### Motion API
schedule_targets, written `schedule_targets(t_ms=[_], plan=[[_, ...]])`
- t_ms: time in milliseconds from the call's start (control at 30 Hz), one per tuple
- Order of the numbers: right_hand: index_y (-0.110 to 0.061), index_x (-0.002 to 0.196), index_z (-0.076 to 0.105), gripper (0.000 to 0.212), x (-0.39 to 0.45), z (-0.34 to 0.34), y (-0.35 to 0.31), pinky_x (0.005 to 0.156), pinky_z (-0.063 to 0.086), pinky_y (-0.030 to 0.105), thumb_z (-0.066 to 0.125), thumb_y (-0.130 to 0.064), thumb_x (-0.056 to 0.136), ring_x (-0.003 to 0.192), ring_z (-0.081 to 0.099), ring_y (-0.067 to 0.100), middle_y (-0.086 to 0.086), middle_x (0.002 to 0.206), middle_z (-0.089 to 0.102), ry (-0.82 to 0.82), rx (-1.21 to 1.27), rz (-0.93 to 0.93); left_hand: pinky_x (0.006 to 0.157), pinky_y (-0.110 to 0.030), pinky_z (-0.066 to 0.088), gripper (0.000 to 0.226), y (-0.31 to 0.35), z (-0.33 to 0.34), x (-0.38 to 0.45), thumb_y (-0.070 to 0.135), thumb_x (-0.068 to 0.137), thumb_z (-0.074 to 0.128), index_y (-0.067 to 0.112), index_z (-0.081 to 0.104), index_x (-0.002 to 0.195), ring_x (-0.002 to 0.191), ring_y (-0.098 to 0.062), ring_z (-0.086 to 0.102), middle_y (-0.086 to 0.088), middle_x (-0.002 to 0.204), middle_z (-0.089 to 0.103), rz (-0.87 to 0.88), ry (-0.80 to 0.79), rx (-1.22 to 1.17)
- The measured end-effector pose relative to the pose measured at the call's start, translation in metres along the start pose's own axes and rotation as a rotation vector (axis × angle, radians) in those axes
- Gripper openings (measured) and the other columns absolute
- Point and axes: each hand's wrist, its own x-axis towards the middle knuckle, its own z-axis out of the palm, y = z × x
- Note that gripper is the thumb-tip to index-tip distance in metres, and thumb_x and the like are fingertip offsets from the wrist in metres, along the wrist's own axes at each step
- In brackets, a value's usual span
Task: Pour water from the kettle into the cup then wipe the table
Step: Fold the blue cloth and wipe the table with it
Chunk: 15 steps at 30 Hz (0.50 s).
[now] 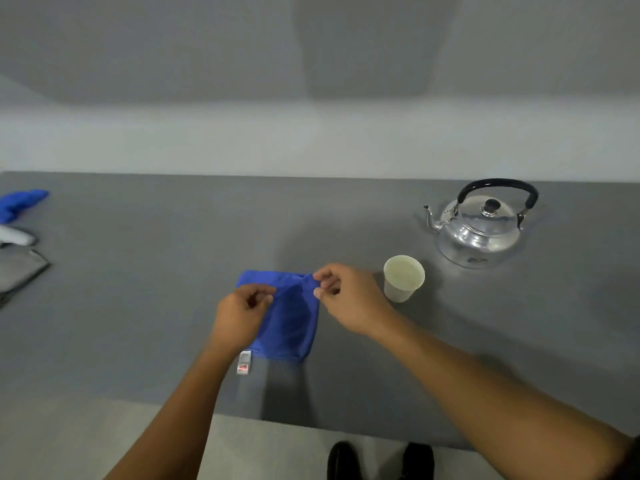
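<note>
A folded blue cloth (291, 323) lies flat on the grey table (138, 306) in front of me, with a white label at its near left corner. My left hand (239, 317) rests over the cloth's left edge, fingers curled and pinching it. At the cloth's far right corner, my right hand (346, 296) pinches the fabric between thumb and fingers. A white cup (403, 278) holding water stands just right of my right hand. The shiny metal kettle (481, 225) with a black handle stands upright behind the cup, spout to the left.
At the table's far left lie another blue cloth (20, 202), a white object (15, 235) and a grey cloth (19, 271). The table's near edge runs below my forearms, with the floor and my shoes (381, 460) beneath it.
</note>
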Motion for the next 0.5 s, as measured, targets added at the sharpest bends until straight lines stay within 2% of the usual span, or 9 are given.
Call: schedule_targets(t_ms=[100,167,233,300,367,433,500], plan=[[-0.018,0.119,0.066,0.032,0.004,0.031,0.009,0.084,0.049,0.022,0.072,-0.024,0.088,0.086,0.064,0.014,0.0,0.102,0.068,-0.018,-0.022,0.118,0.091,-0.033,0.055,0.017,-0.027,-0.01,-0.001,0.01,0.094,0.071,0.02,0.078,0.107,0.092,-0.024,0.072,-0.007,0.101,0.079,-0.061,0.039,0.035],[-0.016,0.128,0.06,0.041,0.007,0.047,0.014,0.081,0.045,0.023,0.07,-0.025,0.089,0.089,0.061,0.015,0.002,0.108,0.067,-0.004,-0.055,0.196,0.089,-0.028,0.05,0.022,-0.039,-0.014,0.0,0.013,0.094,0.072,0.017,0.076,0.115,0.095,-0.023,0.07,-0.01,0.109,0.077,-0.086,0.057,0.09],[-0.013,0.132,0.055,0.047,0.009,0.063,0.016,0.081,0.045,0.026,0.068,-0.024,0.088,0.102,0.063,0.023,0.006,0.12,0.065,0.021,-0.068,0.278,0.089,-0.027,0.047,0.03,-0.048,-0.016,0.001,0.014,0.094,0.072,0.013,0.073,0.123,0.098,-0.023,0.068,-0.012,0.117,0.073,-0.093,0.07,0.117],[-0.006,0.131,0.053,0.049,0.01,0.077,0.014,0.09,0.05,0.037,0.066,-0.02,0.086,0.114,0.06,0.033,0.014,0.128,0.061,0.076,-0.046,0.334,0.09,-0.027,0.046,0.036,-0.052,-0.016,0.002,0.014,0.094,0.072,0.012,0.068,0.13,0.103,-0.025,0.067,-0.013,0.125,0.069,-0.083,0.077,0.127],[-0.001,0.135,0.049,0.054,0.01,0.092,0.009,0.101,0.048,0.045,0.065,-0.016,0.086,0.123,0.055,0.038,0.02,0.135,0.057,0.131,0.001,0.356,0.091,-0.029,0.046,0.043,-0.055,-0.017,0.004,0.016,0.094,0.072,0.012,0.063,0.136,0.11,-0.028,0.066,-0.013,0.129,0.067,-0.095,0.075,0.124],[0.002,0.14,0.044,0.06,0.01,0.103,0.004,0.106,0.045,0.046,0.064,-0.014,0.087,0.129,0.051,0.039,0.022,0.141,0.052,0.174,0.056,0.374,0.091,-0.03,0.046,0.048,-0.057,-0.016,0.006,0.019,0.095,0.072,0.012,0.059,0.141,0.113,-0.029,0.066,-0.012,0.13,0.068,-0.112,0.066,0.115],[0.004,0.14,0.043,0.058,0.011,0.113,0.002,0.103,0.046,0.037,0.064,-0.015,0.089,0.128,0.053,0.038,0.022,0.14,0.053,0.213,0.099,0.406,0.092,-0.029,0.046,0.049,-0.057,-0.015,0.008,0.021,0.097,0.071,0.012,0.057,0.143,0.116,-0.028,0.066,-0.01,0.132,0.068,-0.12,0.061,0.102]])
